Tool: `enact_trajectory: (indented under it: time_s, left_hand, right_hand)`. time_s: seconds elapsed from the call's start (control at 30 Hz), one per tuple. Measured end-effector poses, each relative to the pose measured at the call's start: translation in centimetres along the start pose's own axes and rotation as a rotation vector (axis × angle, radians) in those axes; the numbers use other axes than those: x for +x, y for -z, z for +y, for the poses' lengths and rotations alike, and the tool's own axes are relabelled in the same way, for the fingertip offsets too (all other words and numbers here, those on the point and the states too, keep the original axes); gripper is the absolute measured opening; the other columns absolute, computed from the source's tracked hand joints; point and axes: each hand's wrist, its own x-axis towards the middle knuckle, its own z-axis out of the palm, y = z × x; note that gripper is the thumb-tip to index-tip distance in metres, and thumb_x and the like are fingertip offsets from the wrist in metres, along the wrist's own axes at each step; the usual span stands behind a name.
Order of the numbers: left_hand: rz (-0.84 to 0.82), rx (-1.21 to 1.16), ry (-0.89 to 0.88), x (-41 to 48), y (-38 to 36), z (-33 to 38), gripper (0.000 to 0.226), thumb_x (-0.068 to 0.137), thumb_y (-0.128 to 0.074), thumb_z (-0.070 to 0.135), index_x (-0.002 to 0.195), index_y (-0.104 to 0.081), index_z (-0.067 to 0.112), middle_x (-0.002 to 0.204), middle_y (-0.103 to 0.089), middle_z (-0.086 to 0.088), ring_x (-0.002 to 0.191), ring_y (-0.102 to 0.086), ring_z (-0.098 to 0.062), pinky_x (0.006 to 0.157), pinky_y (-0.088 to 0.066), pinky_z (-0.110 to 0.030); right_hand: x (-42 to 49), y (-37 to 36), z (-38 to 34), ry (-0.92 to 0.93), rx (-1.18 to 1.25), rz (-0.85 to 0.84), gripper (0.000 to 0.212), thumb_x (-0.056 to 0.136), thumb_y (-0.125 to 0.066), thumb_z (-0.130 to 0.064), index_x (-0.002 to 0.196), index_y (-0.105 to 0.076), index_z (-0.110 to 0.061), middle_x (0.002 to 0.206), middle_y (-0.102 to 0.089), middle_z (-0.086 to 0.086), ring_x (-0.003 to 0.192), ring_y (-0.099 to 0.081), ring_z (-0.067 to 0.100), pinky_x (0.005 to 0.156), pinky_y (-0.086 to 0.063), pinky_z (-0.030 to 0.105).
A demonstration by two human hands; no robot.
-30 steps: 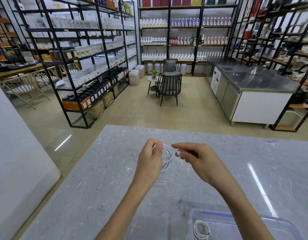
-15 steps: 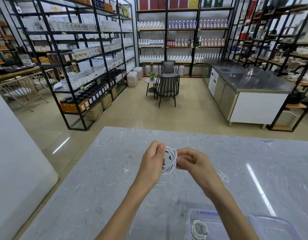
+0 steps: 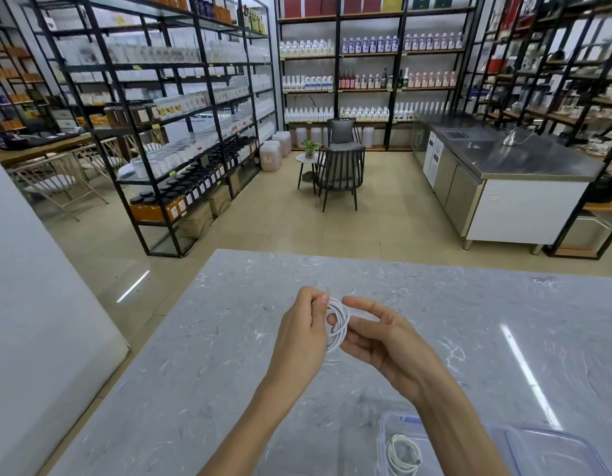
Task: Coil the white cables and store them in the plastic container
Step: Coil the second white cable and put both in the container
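The grey marbled tabletop (image 3: pixel 194 355) took up the whole near half of the room, and everything that mattered sat on it or hung above it. Both forearms reached out over the tabletop from its near edge, meeting above its middle. The left hand (image 3: pixel 303 333) stood with its back turned outward, fingers (image 3: pixel 320 298) curled and pressed together at the top, pinching the upper side of the white cable coil (image 3: pixel 338 324). The right hand (image 3: pixel 383 338) lay palm-up just beside it, its fingers (image 3: pixel 363 305) loosely bent and spread around the coil's right side, touching the loops. The coil was small, several thin white turns bunched into a rough ring, held in the air above the tabletop between the two hands.

At the tabletop's near right corner stood the clear plastic container (image 3: pixel 382 438) with a bluish rim, and a second coiled white cable (image 3: pixel 402 453) lay inside it. The right forearm crossed over the container and hid its middle, and the frame's lower edge cut off its near side. The ends of the held coil were too fine to make out among the fingers.
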Motion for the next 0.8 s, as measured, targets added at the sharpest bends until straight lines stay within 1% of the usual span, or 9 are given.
enact_trajectory:
  time_s: [0.1, 0.23, 0.33, 0.4, 0.47, 0.57, 0.63, 0.7, 0.8]
  left_hand:
    - [0.067, 0.002, -0.02, -0.2, -0.1, 0.1, 0.023, 0.103, -0.038, 0.033, 0.082, -0.047, 0.033, 0.069, -0.056, 0.011, 0.064, -0.054, 0.008, 0.054, -0.038, -0.007]
    - [0.081, -0.016, -0.019, -0.3, -0.1, 0.5, 0.022, 0.103, -0.039, 0.033, 0.082, -0.047, 0.032, 0.07, -0.058, 0.01, 0.067, -0.055, 0.005, 0.057, -0.04, -0.009]
    - [0.097, -0.023, -0.056, -0.5, -0.1, 0.8, 0.021, 0.103, -0.04, 0.032, 0.084, -0.048, 0.032, 0.074, -0.06, 0.01, 0.068, -0.056, 0.002, 0.056, -0.04, -0.009]
    - [0.11, -0.048, -0.082, -0.5, -0.1, 1.1, 0.019, 0.103, -0.042, 0.031, 0.087, -0.051, 0.03, 0.076, -0.061, 0.009, 0.069, -0.057, -0.002, 0.055, -0.042, -0.011]
    - [0.132, -0.098, -0.08, -0.5, -0.1, 1.6, 0.018, 0.103, -0.043, 0.029, 0.089, -0.054, 0.028, 0.08, -0.063, 0.007, 0.071, -0.059, -0.005, 0.054, -0.045, -0.014]
    - [0.151, -0.163, -0.116, -0.4, 0.0, 2.1, 0.021, 0.104, -0.042, 0.024, 0.094, -0.061, 0.027, 0.084, -0.066, 0.008, 0.076, -0.064, -0.005, 0.056, -0.046, -0.011]
    - [0.157, -0.143, -0.139, -0.3, 0.0, 2.2, 0.024, 0.105, -0.04, 0.024, 0.095, -0.062, 0.026, 0.084, -0.066, 0.012, 0.078, -0.064, -0.005, 0.06, -0.046, -0.011]
    - [0.173, -0.136, -0.132, 0.0, 0.2, 2.2, 0.025, 0.105, -0.038, 0.025, 0.092, -0.06, 0.025, 0.085, -0.064, 0.013, 0.072, -0.061, -0.005, 0.059, -0.045, -0.013]
    - [0.175, -0.149, -0.11, 0.1, 0.3, 2.1, 0.027, 0.105, -0.034, 0.031, 0.093, -0.056, 0.023, 0.084, -0.063, 0.018, 0.063, -0.056, -0.003, 0.055, -0.043, -0.015]
  right_hand:
    - [-0.4, -0.3, -0.1, 0.055, 0.031, -0.025, 0.036, 0.09, -0.06, 0.005, 0.123, -0.061, -0.008, 0.113, -0.07, 0.024, 0.103, -0.071, 0.031, 0.081, -0.059, 0.032]
    - [-0.8, -1.0, 0.1, 0.11, 0.056, -0.018, 0.043, 0.087, -0.06, 0.005, 0.129, -0.056, -0.007, 0.114, -0.071, 0.022, 0.104, -0.07, 0.03, 0.081, -0.059, 0.031]
    - [-1.6, -1.6, -0.1, 0.16, 0.085, -0.074, 0.058, 0.083, -0.065, 0.003, 0.134, -0.052, -0.02, 0.12, -0.067, 0.023, 0.111, -0.066, 0.035, 0.09, -0.057, 0.038]
    - [-2.0, -2.3, -0.2, 0.223, 0.004, -0.076, 0.065, 0.082, -0.068, 0.005, 0.134, -0.054, -0.03, 0.122, -0.066, 0.018, 0.11, -0.067, 0.032, 0.094, -0.056, 0.038]
    - [-1.9, -3.1, -0.2, 0.31, -0.135, 0.017, 0.068, 0.079, -0.071, 0.008, 0.129, -0.057, -0.035, 0.121, -0.065, 0.011, 0.103, -0.069, 0.025, 0.085, -0.059, 0.032]
    - [-1.5, -4.2, -0.1, 0.463, -0.266, 0.122, 0.056, 0.08, -0.068, 0.011, 0.116, -0.065, -0.033, 0.11, -0.065, 0.0, 0.091, -0.071, 0.016, 0.071, -0.056, 0.023]
    - [-1.2, -4.7, 0.1, 0.59, -0.371, 0.176, 0.043, 0.083, -0.066, 0.009, 0.105, -0.07, -0.027, 0.107, -0.068, -0.004, 0.091, -0.07, 0.013, 0.072, -0.054, 0.019]
    - [-0.9, -5.0, 0.4, 0.717, -0.521, 0.25, 0.034, 0.084, -0.067, 0.005, 0.098, -0.074, -0.026, 0.11, -0.066, -0.003, 0.099, -0.066, 0.01, 0.076, -0.052, 0.018]
    - [-0.5, -5.3, 0.8, 0.864, -0.736, 0.367, 0.027, 0.086, -0.07, -0.004, 0.096, -0.075, -0.029, 0.113, -0.065, -0.012, 0.107, -0.062, 0.006, 0.079, -0.049, 0.016]
